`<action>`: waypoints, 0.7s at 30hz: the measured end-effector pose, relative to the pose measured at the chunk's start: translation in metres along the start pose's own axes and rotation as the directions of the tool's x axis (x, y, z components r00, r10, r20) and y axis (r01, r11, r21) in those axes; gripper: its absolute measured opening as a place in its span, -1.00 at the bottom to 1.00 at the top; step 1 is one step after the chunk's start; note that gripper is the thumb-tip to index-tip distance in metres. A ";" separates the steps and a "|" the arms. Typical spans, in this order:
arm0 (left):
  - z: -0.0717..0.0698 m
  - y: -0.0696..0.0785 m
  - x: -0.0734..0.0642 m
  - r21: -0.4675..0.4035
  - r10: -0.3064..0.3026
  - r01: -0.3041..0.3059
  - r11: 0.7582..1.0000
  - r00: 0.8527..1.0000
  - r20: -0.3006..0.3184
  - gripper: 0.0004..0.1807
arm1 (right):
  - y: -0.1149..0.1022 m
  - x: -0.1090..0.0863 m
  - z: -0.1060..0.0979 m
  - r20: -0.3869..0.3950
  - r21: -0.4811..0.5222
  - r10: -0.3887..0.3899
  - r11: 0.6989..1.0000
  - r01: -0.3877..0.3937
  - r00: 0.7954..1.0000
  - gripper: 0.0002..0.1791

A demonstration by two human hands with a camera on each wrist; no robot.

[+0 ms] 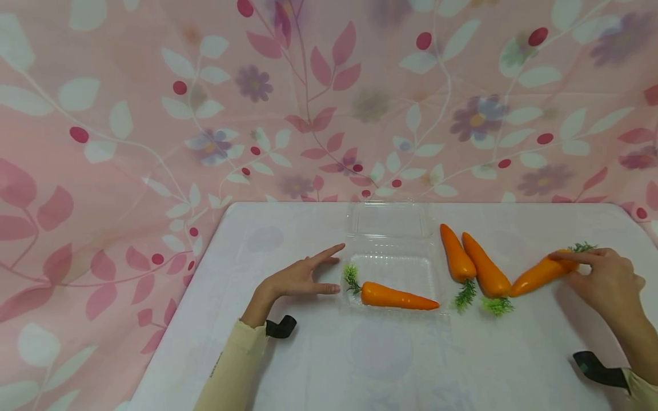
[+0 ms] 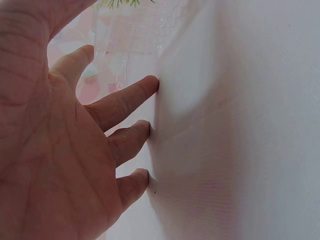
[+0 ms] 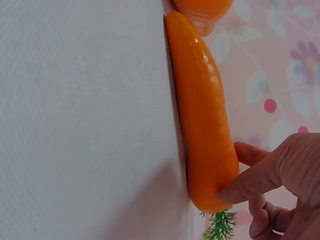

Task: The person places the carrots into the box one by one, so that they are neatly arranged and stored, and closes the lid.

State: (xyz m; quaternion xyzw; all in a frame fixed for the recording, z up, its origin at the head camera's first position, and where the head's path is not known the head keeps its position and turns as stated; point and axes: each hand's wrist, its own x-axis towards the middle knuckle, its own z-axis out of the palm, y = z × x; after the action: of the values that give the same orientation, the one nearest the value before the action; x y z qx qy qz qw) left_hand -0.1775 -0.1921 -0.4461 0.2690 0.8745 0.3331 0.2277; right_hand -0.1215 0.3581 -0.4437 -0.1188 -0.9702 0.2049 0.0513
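On the table, an open clear plastic box holds one orange toy carrot with a light green tuft at its left end. Beside the box's left edge is my left hand, fingers spread and holding nothing; in the left wrist view several fingertips touch the white tabletop. My right hand pinches the thick, leafy end of another carrot, which lies along the table. That carrot's thin tip points left and meets a middle carrot. A further carrot lies left of the middle one.
The box's lid is folded back toward the rear edge of the table. Behind it hangs a pink floral cloth. Both wrists wear black camera mounts, the right mount close above the table.
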 end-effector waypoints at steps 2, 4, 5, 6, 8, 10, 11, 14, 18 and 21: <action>0.000 0.000 0.000 -0.002 0.002 -0.002 1.000 1.000 0.000 0.01 | 0.001 0.000 0.001 -0.008 0.004 0.001 1.000 -0.001 1.000 -0.56; 0.000 0.001 0.000 -0.005 0.005 -0.005 1.000 1.000 -0.001 0.01 | 0.002 0.001 0.002 -0.009 0.006 0.012 1.000 -0.012 1.000 -0.57; 0.000 0.001 -0.001 -0.009 0.007 -0.007 1.000 1.000 -0.002 0.01 | 0.002 0.002 0.002 -0.014 0.009 0.013 1.000 -0.013 1.000 -0.58; -0.001 0.001 -0.001 -0.012 0.009 -0.009 1.000 1.000 -0.003 0.02 | 0.002 0.002 0.003 -0.019 0.013 0.015 1.000 -0.015 1.000 -0.59; -0.001 0.001 -0.001 -0.015 0.012 -0.012 1.000 1.000 -0.004 0.01 | 0.003 0.003 0.005 -0.030 0.027 0.014 1.000 -0.013 0.999 -0.62; -0.001 0.000 -0.001 -0.019 0.016 -0.016 1.000 1.000 -0.003 0.02 | 0.003 0.004 0.006 -0.039 0.041 0.006 0.999 -0.005 0.999 -0.66; -0.001 0.000 -0.001 -0.020 0.016 -0.016 1.000 1.000 -0.002 0.02 | 0.003 0.004 0.007 -0.052 0.044 -0.005 0.999 0.008 0.999 -0.68; -0.001 0.000 -0.001 -0.020 0.018 -0.018 1.000 1.000 0.002 0.02 | 0.001 0.005 0.009 -0.079 0.062 -0.043 0.997 0.048 0.996 -0.71; -0.001 0.001 -0.001 -0.019 0.018 -0.018 1.000 1.000 0.002 0.02 | -0.002 0.005 0.011 -0.091 0.083 -0.076 0.993 0.084 0.993 -0.76; -0.001 0.001 -0.001 -0.019 0.014 -0.014 1.000 1.000 0.003 0.02 | -0.003 0.004 0.013 -0.076 0.101 -0.074 0.992 0.082 0.994 -0.78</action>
State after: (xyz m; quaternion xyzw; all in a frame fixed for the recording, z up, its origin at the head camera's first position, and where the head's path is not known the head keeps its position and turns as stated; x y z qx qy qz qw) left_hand -0.1774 -0.1926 -0.4445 0.2734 0.8691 0.3427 0.2292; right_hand -0.1280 0.3511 -0.4536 -0.0851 -0.9597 0.2485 0.1002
